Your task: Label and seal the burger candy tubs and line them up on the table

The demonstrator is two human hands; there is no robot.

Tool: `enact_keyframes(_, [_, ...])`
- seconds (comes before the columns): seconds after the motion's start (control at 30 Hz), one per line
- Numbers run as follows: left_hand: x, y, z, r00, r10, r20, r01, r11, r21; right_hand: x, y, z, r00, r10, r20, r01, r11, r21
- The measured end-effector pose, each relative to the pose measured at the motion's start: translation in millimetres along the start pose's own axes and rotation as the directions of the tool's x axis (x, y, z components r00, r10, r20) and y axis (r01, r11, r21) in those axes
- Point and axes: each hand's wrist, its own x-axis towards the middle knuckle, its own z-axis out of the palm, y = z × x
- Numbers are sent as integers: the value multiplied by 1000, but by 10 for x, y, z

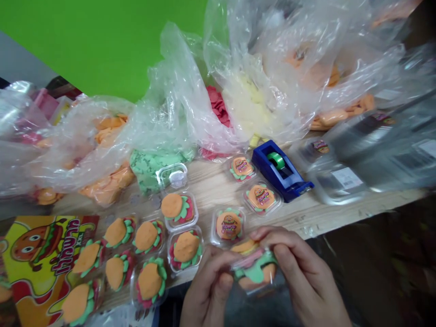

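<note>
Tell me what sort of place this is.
Probably a small packing station for burger-shaped sweets: a tape dispenser stands on the wooden table, plastic bags of coloured pieces line the back, and both hands hold a clear box with a layered burger inside.

On the counter (209, 181), plastic bags (177, 95) line the back, plastic containers (371, 150) lie right of the tape dispenser (279, 184), labelled burger packs (261, 198) left of it, unlabelled burger packs (149, 237) farther left beside a burger-printed sheet (44, 254), and before the labelled ones a held burger pack (255, 270) sits between left hand (207, 284) and right hand (303, 270).
</note>
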Motion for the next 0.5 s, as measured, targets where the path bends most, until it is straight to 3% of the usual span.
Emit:
enact_keyframes(0.17, [-30,-51,-1,999,-32,22,32,999,-8,-33,24,0,999,29,-32,-29,999,21])
enact_keyframes(0.27, [23,-97,-108,985,-113,131,105,992,64,-137,131,5,997,26,-75,-24,999,25])
enact_keyframes(0.33, [77,-126,-214,949,-197,245,169,977,132,-261,284,-31,998,6,-59,-7,1000,-13])
enact_keyframes(0.4, [118,-144,-315,871,-267,412,196,958,207,-427,487,-108,998,-54,39,57,995,-78])
enact_keyframes(0.5, [120,-135,-383,672,-320,668,121,937,327,-682,778,-248,959,-63,275,111,980,-162])
